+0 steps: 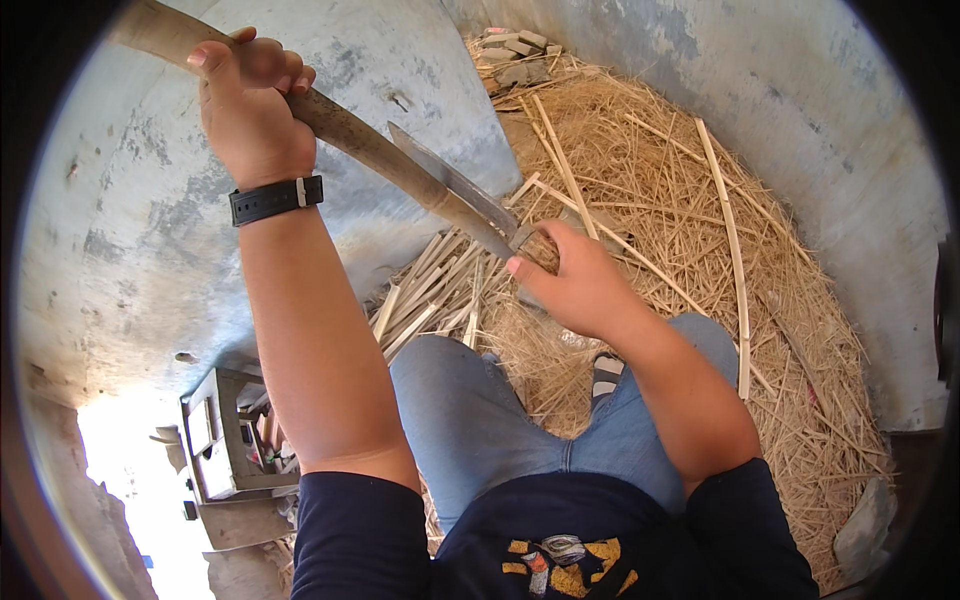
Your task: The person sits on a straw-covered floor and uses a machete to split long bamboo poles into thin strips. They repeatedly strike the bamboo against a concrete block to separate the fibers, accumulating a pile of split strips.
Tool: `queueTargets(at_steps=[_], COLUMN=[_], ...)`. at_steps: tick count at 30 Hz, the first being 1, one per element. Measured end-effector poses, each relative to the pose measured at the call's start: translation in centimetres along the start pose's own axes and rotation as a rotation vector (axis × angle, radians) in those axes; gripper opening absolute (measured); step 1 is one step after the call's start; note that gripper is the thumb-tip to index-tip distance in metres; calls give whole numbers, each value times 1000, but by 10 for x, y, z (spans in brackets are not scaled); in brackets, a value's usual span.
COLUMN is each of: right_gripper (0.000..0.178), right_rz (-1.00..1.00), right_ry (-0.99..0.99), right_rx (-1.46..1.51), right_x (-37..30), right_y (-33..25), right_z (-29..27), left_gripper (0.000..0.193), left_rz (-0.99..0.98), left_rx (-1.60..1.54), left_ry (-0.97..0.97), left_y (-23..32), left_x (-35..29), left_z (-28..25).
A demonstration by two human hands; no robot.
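Observation:
A long bamboo pole [385, 160] slants from the upper left down toward the middle of the head view. Near its upper end, my left hand [255, 125], with a black watch strap on the wrist, is wrapped round it. My right hand [585, 285] grips the short wooden handle of a knife [462, 186]. The blade points up and left, lying close along the far side of the pole. At the pole's lower end, my right thumb sits right beside the bamboo; whether it presses on it I cannot tell. Part of the blade is hidden behind the pole.
Pale split strips [430, 285] are piled beyond my knees. Straw-like shavings [650, 190] and loose long strips cover the floor on the right. Several bricks [515, 45] lie at the back. Worn walls [780, 100] stand close. A cabinet-like frame [238, 485] is at lower left.

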State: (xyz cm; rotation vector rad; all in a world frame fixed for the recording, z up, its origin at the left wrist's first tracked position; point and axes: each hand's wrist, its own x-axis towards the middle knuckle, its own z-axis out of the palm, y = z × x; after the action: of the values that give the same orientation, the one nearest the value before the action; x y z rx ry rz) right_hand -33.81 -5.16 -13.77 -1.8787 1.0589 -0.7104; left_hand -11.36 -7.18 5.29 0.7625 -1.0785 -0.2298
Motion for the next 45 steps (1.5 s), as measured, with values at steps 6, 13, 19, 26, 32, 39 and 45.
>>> queueTargets(at_steps=[6,13,19,26,32,39,45], right_gripper=[53,47,46,43,42,45,41], right_rz=[8,86,-75,-33,58,79,16], right_ry=[-121,-92,-50,-8,-123,-53,-88], right_rx=[208,265,219,18,66,-67,28], right_x=[2,-7,1,5,12,-1,4], right_y=[-11,-2,-29,-7,-33,-19,-52], right_z=[-9,8,-11,20,-13,21,-4], left_gripper=[55,50,50,52,53,54,49], left_rz=[2,-6,10,3,16,50,83], left_rx=[-3,-22,-3,54,44,26,44], left_ry=[-10,1,1,91,67,124,121], left_y=[-2,1,1,3,4,1,2], left_x=[2,-1,0,-2,-7,-6,-10], left_z=[-6,-4,-8,9,5,10,10])
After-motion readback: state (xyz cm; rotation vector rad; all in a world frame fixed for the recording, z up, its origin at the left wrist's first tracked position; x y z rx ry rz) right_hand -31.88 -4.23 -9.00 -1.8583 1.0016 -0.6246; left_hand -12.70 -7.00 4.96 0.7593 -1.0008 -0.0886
